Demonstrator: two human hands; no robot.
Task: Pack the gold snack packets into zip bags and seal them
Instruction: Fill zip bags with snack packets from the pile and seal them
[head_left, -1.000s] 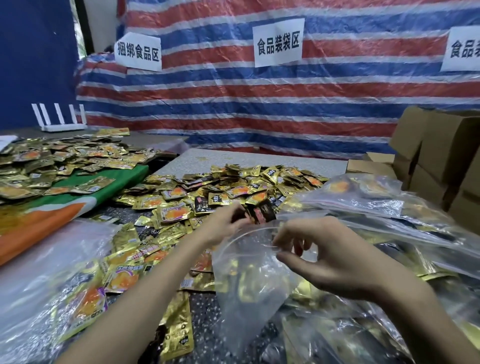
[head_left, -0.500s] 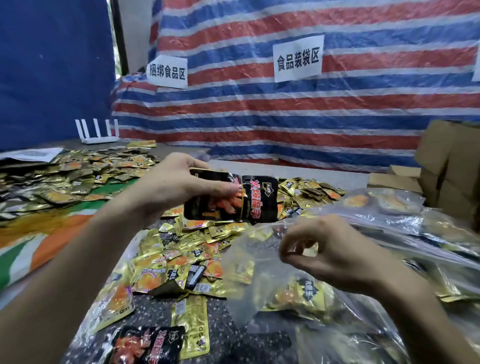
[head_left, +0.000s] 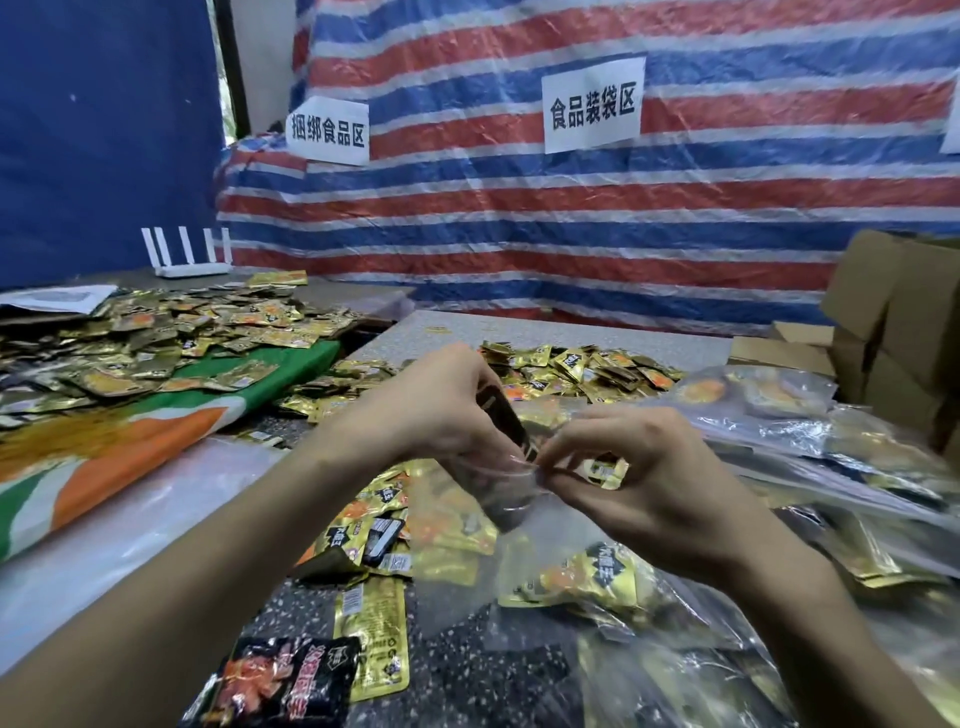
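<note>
We are in the middle of packing, by our reading: filled bags (head_left: 774, 410) are stacked to the right, but many loose gold packets (head_left: 576, 364) lie heaped on the tabletop (head_left: 587, 332), so most of the work is left. The zip bag (head_left: 524, 530) in hand hangs open and unsealed just above the tabletop, with at least one gold packet (head_left: 597, 574) already inside. The left hand (head_left: 441, 410) has its grip clamped on a dark packet (head_left: 501, 415), angled down at the bag's mouth. The right hand (head_left: 639, 483) pinches the bag's rim in its grip. Half a second ago the left hand held that packet up, face-on and clear of the bag; it has since tipped edge-on and come down to the opening, while the right hand has kept its pinch.
</note>
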